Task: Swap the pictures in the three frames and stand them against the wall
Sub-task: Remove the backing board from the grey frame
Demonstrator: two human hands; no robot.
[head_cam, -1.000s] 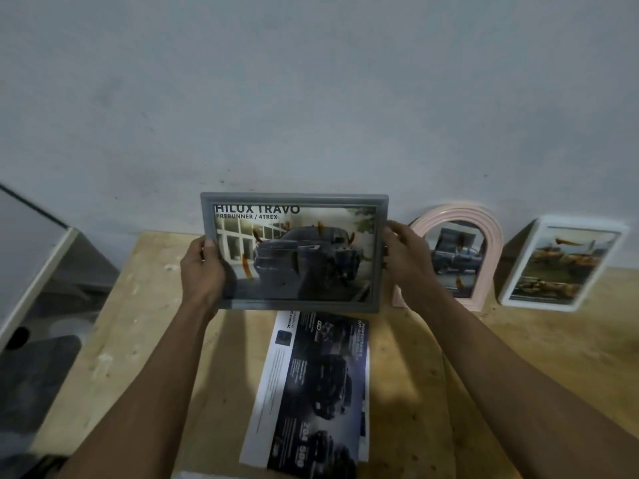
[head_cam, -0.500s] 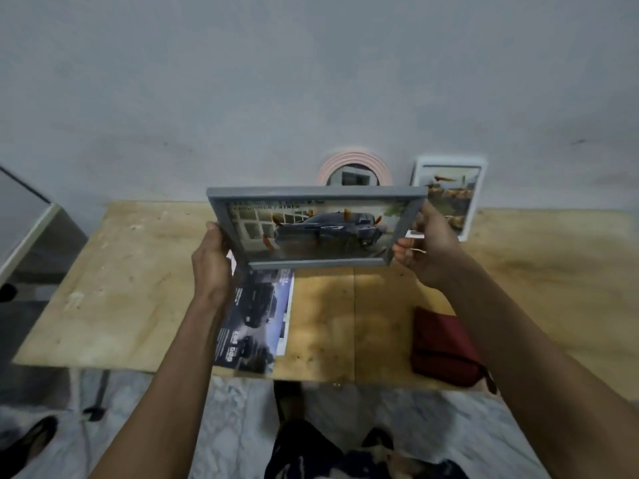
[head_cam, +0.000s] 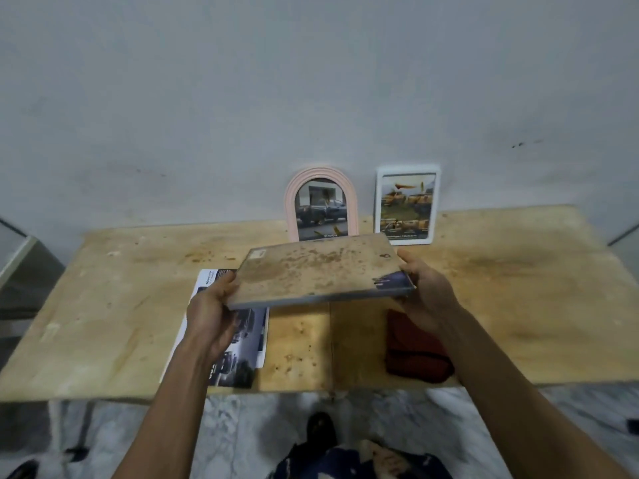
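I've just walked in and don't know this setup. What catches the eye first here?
Both hands, left hand and right hand, hold a grey frame back-side up, nearly flat, above the wooden table. Behind it, a pink arched frame and a white frame lean against the wall, each showing vehicles. A printed brochure lies under the left hand.

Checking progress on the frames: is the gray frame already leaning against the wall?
No, both hands, left hand and right hand, hold the gray frame back-side up above the table.
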